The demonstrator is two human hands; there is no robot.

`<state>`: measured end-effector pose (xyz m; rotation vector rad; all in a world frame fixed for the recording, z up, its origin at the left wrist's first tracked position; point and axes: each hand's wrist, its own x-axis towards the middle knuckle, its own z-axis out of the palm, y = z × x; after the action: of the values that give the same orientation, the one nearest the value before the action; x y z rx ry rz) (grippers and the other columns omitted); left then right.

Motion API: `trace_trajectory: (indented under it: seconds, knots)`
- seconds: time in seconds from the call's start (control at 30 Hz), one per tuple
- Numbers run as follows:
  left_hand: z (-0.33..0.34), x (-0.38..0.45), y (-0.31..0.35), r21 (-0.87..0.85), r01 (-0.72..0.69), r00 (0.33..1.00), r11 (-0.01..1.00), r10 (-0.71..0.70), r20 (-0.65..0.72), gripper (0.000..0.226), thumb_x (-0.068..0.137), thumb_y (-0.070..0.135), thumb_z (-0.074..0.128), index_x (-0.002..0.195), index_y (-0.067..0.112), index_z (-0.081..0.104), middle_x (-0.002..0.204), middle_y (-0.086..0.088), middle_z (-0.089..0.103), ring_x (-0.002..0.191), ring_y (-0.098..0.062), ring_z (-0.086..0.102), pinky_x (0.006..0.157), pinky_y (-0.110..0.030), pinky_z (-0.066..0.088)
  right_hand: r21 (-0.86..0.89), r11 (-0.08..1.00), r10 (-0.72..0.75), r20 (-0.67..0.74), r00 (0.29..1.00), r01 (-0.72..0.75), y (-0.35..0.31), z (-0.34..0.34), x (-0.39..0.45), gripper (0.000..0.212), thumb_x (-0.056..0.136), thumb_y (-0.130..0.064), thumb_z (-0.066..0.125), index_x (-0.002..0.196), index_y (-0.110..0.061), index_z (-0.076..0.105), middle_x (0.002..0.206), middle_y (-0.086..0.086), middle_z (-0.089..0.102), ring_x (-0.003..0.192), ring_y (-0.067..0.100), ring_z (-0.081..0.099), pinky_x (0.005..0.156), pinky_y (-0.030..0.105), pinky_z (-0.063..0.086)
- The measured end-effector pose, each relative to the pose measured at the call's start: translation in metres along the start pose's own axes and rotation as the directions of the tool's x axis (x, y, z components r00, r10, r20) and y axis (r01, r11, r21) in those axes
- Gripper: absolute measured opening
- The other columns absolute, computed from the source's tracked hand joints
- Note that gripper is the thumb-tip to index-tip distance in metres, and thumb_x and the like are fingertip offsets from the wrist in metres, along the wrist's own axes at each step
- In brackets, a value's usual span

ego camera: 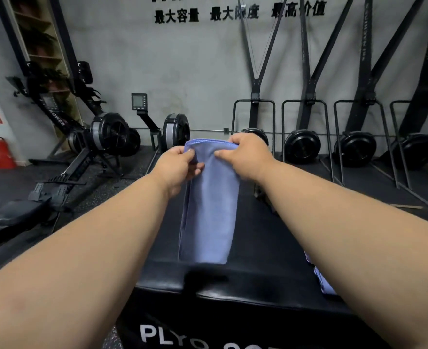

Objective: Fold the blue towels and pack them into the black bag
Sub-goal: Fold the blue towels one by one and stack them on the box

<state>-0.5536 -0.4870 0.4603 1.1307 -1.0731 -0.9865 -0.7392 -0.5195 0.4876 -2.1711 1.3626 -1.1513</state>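
plyo box (258, 280): black padded top, served as the tabletop; no black bag in view.
blue towel (209, 210): a narrow folded strip, long axis ran straight away from the person, far end lifted above the box's far edge, near end on the box.
second towel (319, 278): bunched at the box's right side.
left hand (180, 165): pinched the far left corner.
right hand (245, 154): gripped the far right corner.
risk: probably layers sliding apart if one pinch slackened, so the fold would've gone crooked.
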Motion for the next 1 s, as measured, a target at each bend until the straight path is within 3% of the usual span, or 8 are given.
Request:
trace_trajectory:
  seconds: [0.13,0.2,0.27,0.4,0.57,0.7,0.83,1.0]
  knots:
    - [0.001,0.002,0.016,-0.053,-0.089,0.995,0.995,0.091,0.039,0.014,0.11,0.017,0.051,0.101,0.018,0.06,0.09,0.002,0.073,0.077,-0.013,0.069,0.076,-0.025,0.056,0.032,0.997,-0.059,-0.128,0.99,0.063,-0.003,-0.001,0.008,0.028,0.085,-0.038,0.079,0.072,-0.023,0.059,0.066,-0.01,0.06,0.067,0.013,0.056,0.067,0.034,0.049]
    - [-0.01,-0.012,-0.002,-0.014,-0.101,0.988,0.995,0.101,0.115,0.008,0.109,0.019,0.053,0.106,0.017,0.06,0.099,-0.002,0.073,0.088,-0.016,0.07,0.081,-0.028,0.056,0.057,0.994,-0.087,-0.104,0.991,0.093,0.007,0.01,-0.012,0.027,0.084,-0.038,0.08,0.073,-0.023,0.06,0.066,-0.011,0.06,0.065,0.01,0.055,0.066,0.032,0.047]
    - [-0.033,-0.031,-0.046,0.167,-0.097,0.981,0.981,0.066,0.183,0.013,0.105,0.028,0.059,0.108,0.016,0.061,0.097,-0.001,0.07,0.087,-0.013,0.066,0.077,-0.029,0.054,0.028,0.994,-0.101,-0.016,0.995,0.101,0.031,0.031,-0.043,0.024,0.082,-0.037,0.081,0.074,-0.022,0.063,0.069,-0.008,0.065,0.067,0.01,0.058,0.069,0.034,0.049]
    - [-0.084,-0.075,-0.169,0.587,-0.069,0.97,0.807,-0.084,0.229,0.031,0.084,0.053,0.063,0.098,0.026,0.064,0.079,0.006,0.063,0.076,-0.01,0.051,0.079,-0.04,0.048,-0.115,0.993,0.007,0.287,0.958,0.027,0.099,0.092,-0.124,0.021,0.084,-0.036,0.078,0.082,-0.018,0.068,0.078,-0.003,0.068,0.078,0.02,0.063,0.079,0.04,0.053]
    - [-0.097,-0.137,-0.258,0.65,0.077,0.954,0.756,-0.245,0.173,0.009,0.1,0.03,0.065,0.091,0.028,0.064,0.076,0.01,0.064,0.071,-0.007,0.053,0.076,-0.037,0.05,-0.121,0.99,0.133,0.572,0.81,-0.077,0.149,0.146,-0.208,0.022,0.086,-0.041,0.075,0.092,-0.022,0.068,0.092,-0.006,0.071,0.087,0.014,0.065,0.087,0.04,0.054]
    - [-0.093,-0.146,-0.263,0.587,0.183,0.948,0.789,-0.299,0.107,0.016,0.103,0.027,0.064,0.087,0.027,0.064,0.07,0.012,0.06,0.067,-0.009,0.049,0.07,-0.034,0.045,-0.028,0.981,0.177,0.53,0.829,-0.192,0.156,0.147,-0.225,0.012,0.09,-0.037,0.073,0.09,-0.026,0.069,0.088,-0.009,0.071,0.081,0.007,0.063,0.083,0.032,0.053]
    - [-0.085,-0.139,-0.252,0.571,0.234,0.945,0.787,-0.322,0.055,0.02,0.105,0.032,0.06,0.086,0.025,0.063,0.068,0.017,0.061,0.066,-0.007,0.051,0.068,-0.029,0.047,0.068,0.937,0.274,0.464,0.842,-0.342,0.16,0.142,-0.214,0.023,0.094,-0.035,0.07,0.079,-0.019,0.06,0.07,-0.009,0.058,0.064,0.006,0.05,0.068,0.027,0.044]
    - [-0.073,-0.128,-0.248,0.606,0.239,0.95,0.759,-0.312,0.016,0.02,0.107,0.038,0.053,0.095,0.024,0.062,0.088,0.01,0.069,0.081,-0.012,0.059,0.077,-0.031,0.049,0.158,0.885,0.341,0.42,0.841,-0.438,0.17,0.15,-0.202,0.024,0.1,-0.039,0.065,0.086,-0.021,0.06,0.077,-0.012,0.06,0.069,0.006,0.052,0.071,0.024,0.045]
